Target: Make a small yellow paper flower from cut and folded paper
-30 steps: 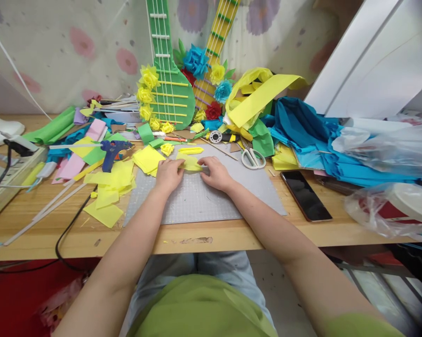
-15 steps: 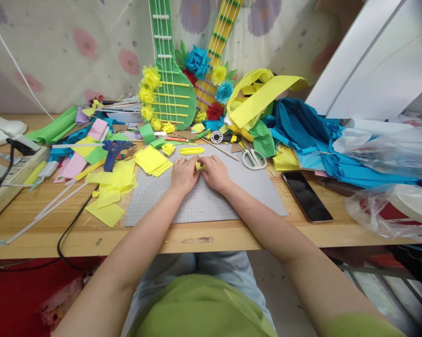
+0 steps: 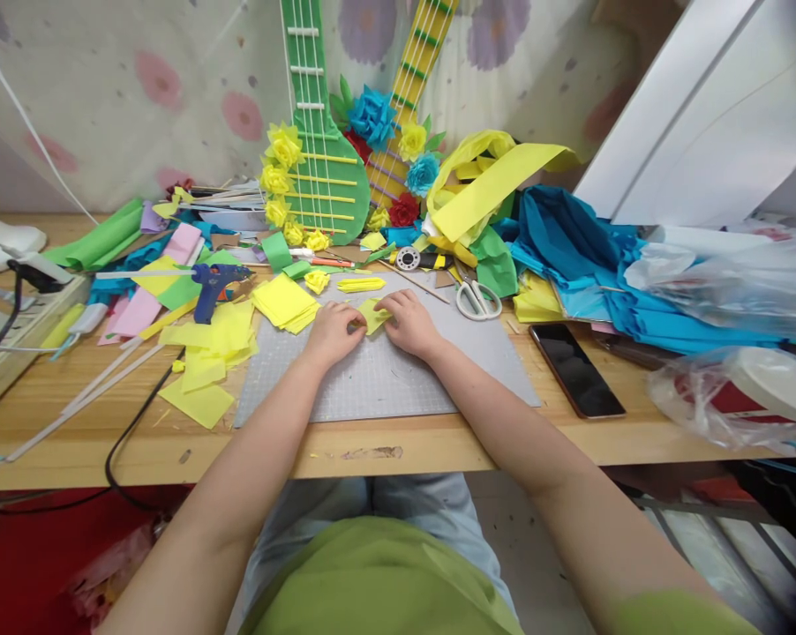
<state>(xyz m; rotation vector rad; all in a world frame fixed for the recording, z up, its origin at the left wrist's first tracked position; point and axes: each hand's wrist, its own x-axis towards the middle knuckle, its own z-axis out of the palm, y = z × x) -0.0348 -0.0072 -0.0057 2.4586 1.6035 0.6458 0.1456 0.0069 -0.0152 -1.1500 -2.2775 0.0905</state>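
Both of my hands rest on a grey cutting mat and pinch one small folded piece of yellow paper. My left hand grips its left end with curled fingers. My right hand presses down on its right end. A stack of yellow paper squares lies just left of my left hand. A small yellow paper rose and a rolled yellow strip lie beyond my hands.
A blue glue gun and loose yellow sheets lie at left. White-handled scissors, a black phone, blue crepe paper and plastic bags fill the right. Paper guitars with flowers stand behind.
My hands came together over the yellow paper and folded it smaller, then drew slightly apart; the piece now shows as a small folded shape between them.
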